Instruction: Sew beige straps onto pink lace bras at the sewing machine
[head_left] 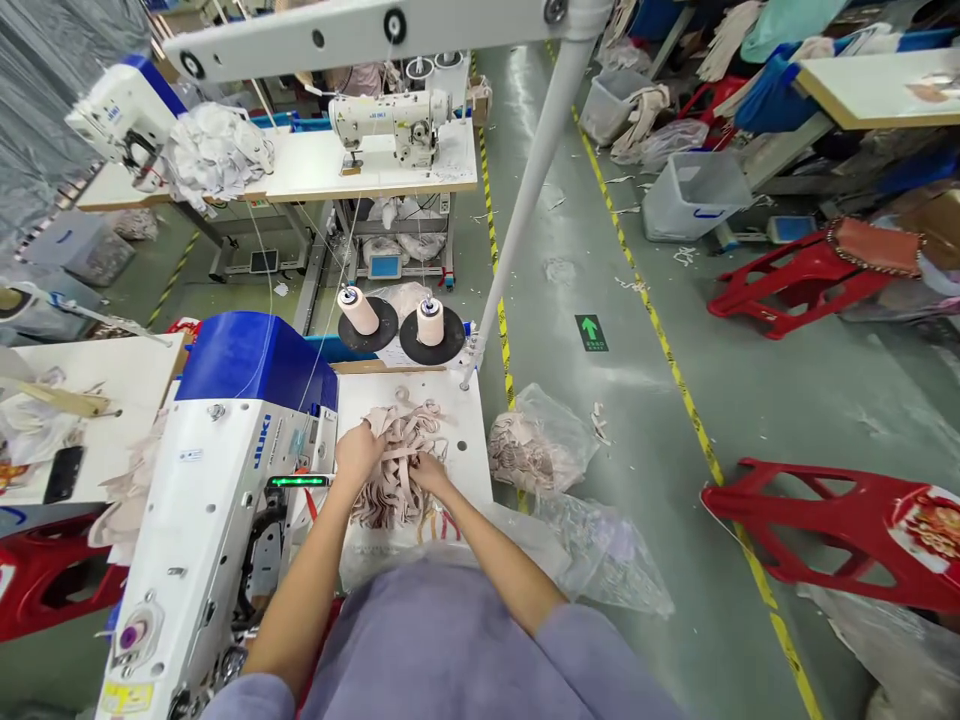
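A heap of pale pink fabric strips (pixel 390 500) lies tangled on the white sewing table (pixel 469 400). At the heap's upper left, my left hand (pixel 358 455) is closed on some of the strips, its fingertips partly hidden in them. My right hand (pixel 430 474) pinches a strip on the heap's right side. One strip runs across between the two hands. Close to my left arm stands a white and blue sewing machine (pixel 217 480) with a lit green bar. Several red and yellow bits lie below the heap near my body.
Two thread cones (pixel 430 325) stand behind the table, and a slanting grey pole (pixel 525 200) rises from its right corner. A clear bag of pink pieces (pixel 532 445) rests on the floor at right. Red stools (pixel 825 520) are farther right, beyond yellow-black floor tape.
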